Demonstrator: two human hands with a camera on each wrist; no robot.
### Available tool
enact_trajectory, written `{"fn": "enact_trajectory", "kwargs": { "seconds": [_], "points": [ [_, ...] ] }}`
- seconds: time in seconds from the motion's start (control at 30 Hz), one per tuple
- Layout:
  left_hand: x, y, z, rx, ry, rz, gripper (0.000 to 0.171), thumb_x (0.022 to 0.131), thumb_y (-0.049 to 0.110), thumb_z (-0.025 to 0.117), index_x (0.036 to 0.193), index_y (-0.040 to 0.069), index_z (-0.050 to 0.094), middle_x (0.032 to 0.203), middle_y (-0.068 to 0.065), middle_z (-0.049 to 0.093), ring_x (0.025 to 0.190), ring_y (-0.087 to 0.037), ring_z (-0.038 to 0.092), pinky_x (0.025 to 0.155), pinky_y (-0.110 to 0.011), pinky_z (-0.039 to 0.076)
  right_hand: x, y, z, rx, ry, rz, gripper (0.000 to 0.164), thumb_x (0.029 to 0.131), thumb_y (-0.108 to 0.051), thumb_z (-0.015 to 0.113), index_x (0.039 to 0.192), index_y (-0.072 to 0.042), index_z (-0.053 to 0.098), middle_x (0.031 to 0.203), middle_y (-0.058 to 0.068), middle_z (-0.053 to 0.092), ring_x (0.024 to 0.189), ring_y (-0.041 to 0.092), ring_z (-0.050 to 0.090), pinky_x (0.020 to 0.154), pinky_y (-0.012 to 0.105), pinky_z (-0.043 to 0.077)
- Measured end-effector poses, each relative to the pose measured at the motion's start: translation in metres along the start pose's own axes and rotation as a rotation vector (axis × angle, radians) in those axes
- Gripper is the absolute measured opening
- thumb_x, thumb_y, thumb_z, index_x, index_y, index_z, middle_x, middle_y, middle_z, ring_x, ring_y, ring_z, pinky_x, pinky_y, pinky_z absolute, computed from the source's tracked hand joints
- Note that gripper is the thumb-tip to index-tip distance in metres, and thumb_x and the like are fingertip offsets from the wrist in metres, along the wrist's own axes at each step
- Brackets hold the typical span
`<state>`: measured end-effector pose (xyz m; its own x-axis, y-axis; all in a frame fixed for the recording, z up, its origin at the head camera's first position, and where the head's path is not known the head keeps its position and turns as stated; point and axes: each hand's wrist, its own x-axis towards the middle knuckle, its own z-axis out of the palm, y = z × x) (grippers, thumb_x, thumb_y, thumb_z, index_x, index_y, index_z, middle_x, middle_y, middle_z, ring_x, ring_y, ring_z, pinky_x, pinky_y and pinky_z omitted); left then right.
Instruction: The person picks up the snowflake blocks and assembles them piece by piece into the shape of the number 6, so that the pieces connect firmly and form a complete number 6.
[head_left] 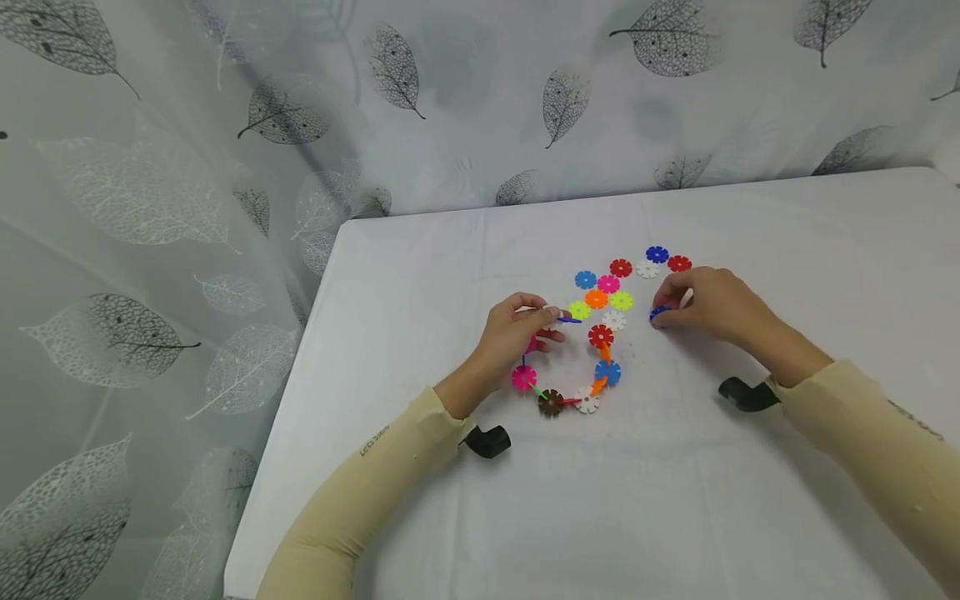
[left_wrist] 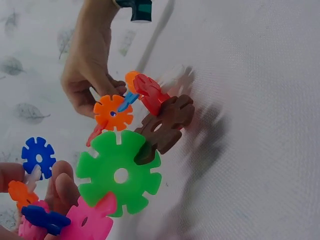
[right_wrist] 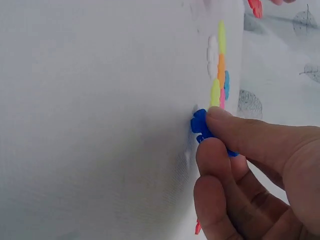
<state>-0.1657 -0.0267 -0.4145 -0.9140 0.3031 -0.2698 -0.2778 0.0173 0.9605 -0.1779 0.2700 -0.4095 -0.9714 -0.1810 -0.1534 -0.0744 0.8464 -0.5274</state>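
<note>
My left hand (head_left: 517, 333) holds one end of a curved chain of interlocked notched plastic discs. In the head view the chain bends round through a pink disc (head_left: 523, 378), a brown disc (head_left: 551, 403) and a light blue disc (head_left: 607, 372) to a red disc (head_left: 601, 336). A green disc (left_wrist: 97, 162) shows large in the left wrist view, with a dark blue disc (left_wrist: 39, 156) at the held end, beside the fingers. Thumb and fingers of my right hand (head_left: 705, 308) pinch a single blue notched disc (right_wrist: 201, 124) close over the table.
Loose discs lie on the white table (head_left: 675, 500) between and beyond the hands, among them an orange disc (head_left: 596, 299), a white disc (head_left: 615, 321) and a red disc (head_left: 679, 263). A leaf-patterned curtain (head_left: 465, 100) hangs behind the table and at the left.
</note>
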Motion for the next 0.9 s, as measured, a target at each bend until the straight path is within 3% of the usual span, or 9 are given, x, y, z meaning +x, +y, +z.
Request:
{"fn": "enact_trajectory", "kwargs": {
  "seconds": [0.23,0.47,0.67,0.9],
  "points": [
    [0.001,0.0,0.002,0.0,0.008,0.013,0.029,0.098,0.021,0.069,0.12,0.007,0.056,0.112,-0.018,0.073,0.088,-0.027,0.074,0.082,-0.037,0.059,-0.004,-0.007,0.003,0.088,0.046,-0.038,0.029,0.09,-0.025,0.079,0.113,-0.007,0.076,0.101,0.009,0.071,0.091,0.03,0.065,0.068,0.035,0.053],
    [0.001,-0.004,0.003,0.0,-0.018,0.042,0.048,0.093,0.021,0.076,0.131,-0.001,0.056,0.114,-0.024,0.07,0.095,-0.03,0.072,0.081,-0.034,0.059,-0.008,-0.022,0.008,0.295,-0.044,-0.066,0.033,0.095,-0.024,0.074,0.121,-0.003,0.073,0.099,0.009,0.076,0.088,0.025,0.072,0.071,0.032,0.058],
    [0.001,-0.003,0.004,0.007,-0.018,0.059,0.04,0.094,0.021,0.075,0.128,0.001,0.066,0.116,-0.018,0.072,0.1,-0.024,0.072,0.085,-0.035,0.058,-0.009,-0.033,0.014,0.415,-0.072,-0.1,0.032,0.095,-0.024,0.074,0.12,-0.005,0.073,0.1,0.009,0.076,0.088,0.022,0.074,0.073,0.034,0.058],
    [0.0,-0.004,0.005,-0.047,-0.023,0.058,0.038,0.095,0.018,0.074,0.127,-0.001,0.066,0.116,-0.019,0.07,0.108,-0.037,0.069,0.08,-0.036,0.06,-0.01,-0.039,0.02,0.475,-0.053,-0.076,0.035,0.095,-0.029,0.073,0.12,-0.004,0.069,0.101,0.01,0.075,0.087,0.02,0.074,0.071,0.032,0.056]
  ]
}}
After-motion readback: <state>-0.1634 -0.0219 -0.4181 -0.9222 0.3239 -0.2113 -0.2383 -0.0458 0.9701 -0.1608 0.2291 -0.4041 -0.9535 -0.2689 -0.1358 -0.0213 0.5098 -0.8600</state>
